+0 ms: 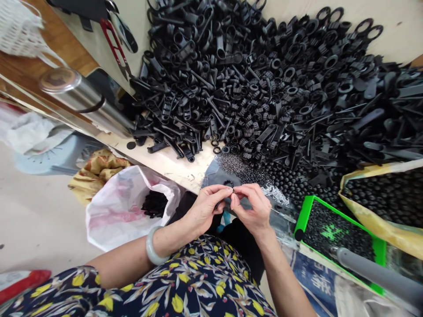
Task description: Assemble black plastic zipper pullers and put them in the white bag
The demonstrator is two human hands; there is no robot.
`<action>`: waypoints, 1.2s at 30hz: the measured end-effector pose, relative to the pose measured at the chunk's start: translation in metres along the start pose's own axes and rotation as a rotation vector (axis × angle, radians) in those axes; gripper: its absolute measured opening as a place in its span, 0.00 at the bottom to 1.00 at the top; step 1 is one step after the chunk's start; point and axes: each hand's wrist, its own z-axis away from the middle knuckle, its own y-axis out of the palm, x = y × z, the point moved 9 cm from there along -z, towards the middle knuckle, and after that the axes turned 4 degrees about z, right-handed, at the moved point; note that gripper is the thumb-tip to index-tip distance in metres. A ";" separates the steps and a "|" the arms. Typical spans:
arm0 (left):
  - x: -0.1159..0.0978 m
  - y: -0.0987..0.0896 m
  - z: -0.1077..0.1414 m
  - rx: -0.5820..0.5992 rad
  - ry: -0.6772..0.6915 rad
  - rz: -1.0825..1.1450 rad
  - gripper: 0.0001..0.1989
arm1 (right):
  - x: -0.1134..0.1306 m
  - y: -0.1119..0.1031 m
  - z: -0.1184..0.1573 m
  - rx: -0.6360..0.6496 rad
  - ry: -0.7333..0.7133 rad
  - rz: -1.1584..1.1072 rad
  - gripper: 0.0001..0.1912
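Note:
At the table's front edge, my left hand (209, 202) is closed on a small black plastic ring (228, 182), whose toothed rim shows past the fingertips. My right hand (254, 204) meets it fingertip to fingertip in a pinch; whatever sits between those fingers is too small to make out. Just beyond both hands lie tiny metal pieces (233, 164), and a little heap of silvery pins (276, 193) is to their right. A thin tool with a clear handle (283, 214) lies beside my right hand.
A large pile of black plastic parts (231, 79) covers the table. Right of my hands are a green tray (304, 215) of small black pieces, a yellow sack (373, 215) and a grey bar (370, 266). A white bag (115, 215) and steel flask (86, 97) stand left.

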 end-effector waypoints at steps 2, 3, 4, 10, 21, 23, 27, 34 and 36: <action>0.001 0.000 0.000 0.011 -0.001 -0.016 0.17 | -0.002 0.000 0.000 0.012 0.012 -0.002 0.09; 0.001 0.000 0.000 0.017 0.001 -0.029 0.17 | -0.003 0.000 -0.001 0.018 0.023 -0.005 0.09; 0.001 0.000 0.000 0.026 0.007 -0.046 0.17 | -0.004 0.000 -0.001 0.023 0.033 -0.012 0.08; -0.009 0.004 0.007 0.087 0.091 -0.228 0.11 | -0.012 -0.005 -0.002 0.033 0.101 -0.067 0.07; -0.005 -0.013 0.008 -0.007 0.109 -0.322 0.37 | -0.009 0.018 0.005 0.222 0.000 0.027 0.08; -0.002 -0.015 0.007 -0.021 0.108 -0.329 0.36 | -0.008 0.020 0.005 0.230 -0.018 0.064 0.07; 0.000 -0.019 0.004 -0.020 0.175 -0.372 0.36 | -0.006 0.024 0.005 0.251 -0.050 0.138 0.05; 0.008 -0.023 0.002 0.022 0.166 -0.330 0.35 | -0.005 0.029 0.012 0.252 -0.114 0.241 0.05; 0.009 -0.023 0.002 0.027 0.160 -0.312 0.35 | -0.005 0.031 0.016 0.262 -0.119 0.240 0.06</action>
